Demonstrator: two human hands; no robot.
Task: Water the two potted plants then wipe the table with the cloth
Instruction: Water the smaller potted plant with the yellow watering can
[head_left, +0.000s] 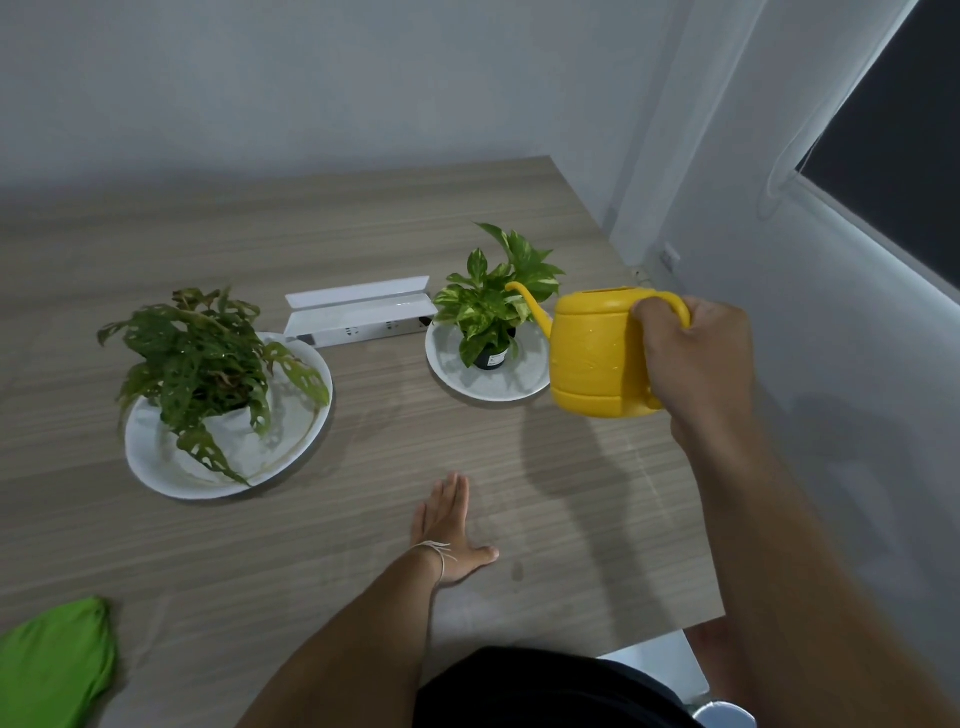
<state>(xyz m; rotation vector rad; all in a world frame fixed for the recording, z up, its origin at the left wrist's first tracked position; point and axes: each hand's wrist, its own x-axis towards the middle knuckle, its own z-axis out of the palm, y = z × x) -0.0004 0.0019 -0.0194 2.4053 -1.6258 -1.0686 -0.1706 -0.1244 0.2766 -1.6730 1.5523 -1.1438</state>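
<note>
Left hand (449, 525): flat, fingers spread, empty, on table (363, 218) near watering can | right hand (693, 353): fist closed around handle of yellow watering can (597, 353), spout over right potted plant (498, 301) | left potted plant (202, 353): farther left of can | green cloth (52, 665): table's near-left corner

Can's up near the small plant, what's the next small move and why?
Probably tip the yellow plastic watering can forward. The right hand holds it level by the handle, its spout at the leaves of the small variegated plant in the black pot, with no water visibly pouring.
</note>
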